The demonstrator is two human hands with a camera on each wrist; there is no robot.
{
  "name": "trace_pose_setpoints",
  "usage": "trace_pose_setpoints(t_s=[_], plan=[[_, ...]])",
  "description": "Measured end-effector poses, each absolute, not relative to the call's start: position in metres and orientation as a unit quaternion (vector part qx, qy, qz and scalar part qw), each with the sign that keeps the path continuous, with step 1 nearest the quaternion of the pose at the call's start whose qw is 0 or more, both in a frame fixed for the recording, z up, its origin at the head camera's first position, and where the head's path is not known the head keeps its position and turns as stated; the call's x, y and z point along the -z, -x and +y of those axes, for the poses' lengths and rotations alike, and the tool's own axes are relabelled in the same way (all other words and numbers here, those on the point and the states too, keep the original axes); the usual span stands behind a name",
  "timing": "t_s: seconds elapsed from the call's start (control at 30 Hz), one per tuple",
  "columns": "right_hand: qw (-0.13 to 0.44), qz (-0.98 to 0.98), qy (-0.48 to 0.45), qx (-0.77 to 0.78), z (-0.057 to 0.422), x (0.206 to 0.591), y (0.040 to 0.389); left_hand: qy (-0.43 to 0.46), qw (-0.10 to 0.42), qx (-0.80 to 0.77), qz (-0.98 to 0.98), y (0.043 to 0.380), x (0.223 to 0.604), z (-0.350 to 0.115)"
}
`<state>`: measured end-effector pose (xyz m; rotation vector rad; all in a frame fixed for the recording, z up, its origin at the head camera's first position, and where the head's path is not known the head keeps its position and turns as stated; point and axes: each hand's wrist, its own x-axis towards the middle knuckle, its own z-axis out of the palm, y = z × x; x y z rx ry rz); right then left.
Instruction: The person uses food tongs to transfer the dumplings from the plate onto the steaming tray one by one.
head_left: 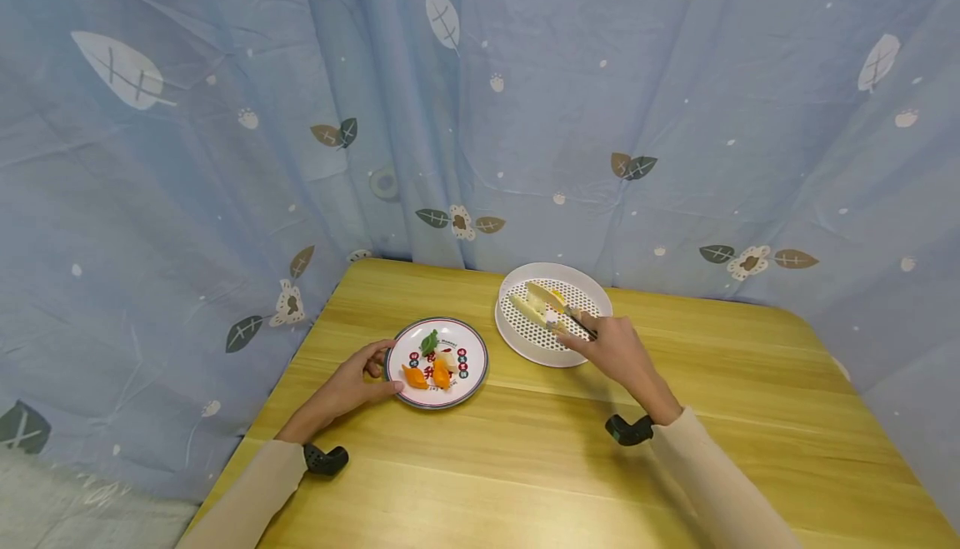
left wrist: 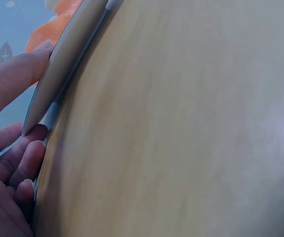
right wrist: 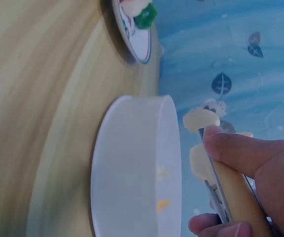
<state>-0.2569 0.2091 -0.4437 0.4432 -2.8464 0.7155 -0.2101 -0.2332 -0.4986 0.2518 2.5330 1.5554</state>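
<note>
My left hand (head_left: pixel 352 382) pinches the left rim of a round white plate (head_left: pixel 477 357), thumb on top and fingers at its underside. Small food-like pieces lie on the plate: a green one (head_left: pixel 429 342), a white one (head_left: pixel 448 359) and orange ones (head_left: pixel 415 377). With my right hand (head_left: pixel 618 353) I hold a pair of tongs (right wrist: pixel 235 192) with broad pale tips. The tongs' tips (head_left: pixel 528 310) are spread over a round white perforated basket (head_left: pixel 506 328). A yellow-orange piece (head_left: pixel 558 296) and a whitish piece show inside the basket, partly behind the tongs.
The wooden table (head_left: pixel 480 474) carries plate and basket, the basket near its back edge and right of the plate. A blue patterned curtain (head_left: pixel 525 116) hangs behind and along the left side. Black wrist devices (head_left: pixel 326 459) sit at both cuffs.
</note>
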Motion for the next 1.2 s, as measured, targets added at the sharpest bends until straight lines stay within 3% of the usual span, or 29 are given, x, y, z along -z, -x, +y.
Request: trace_pose_setpoints(t_s=[0.63,1.0,1.2], plan=[[0.105,-0.937,-0.226,-0.246,0.178,0.457,0.233,-0.082,0.079,-0.517,0.848,0.206,0.489,-0.23],[0.096,-0.93,-0.269,-0.233,0.163,0.467,0.219,-0.076,0.069,-0.5,0.86,0.224,0.526,-0.24],[0.107,-0.923,-0.289,-0.231,0.159,0.47,0.214,-0.079,0.069,-0.5,0.86,0.225,0.529,-0.24]])
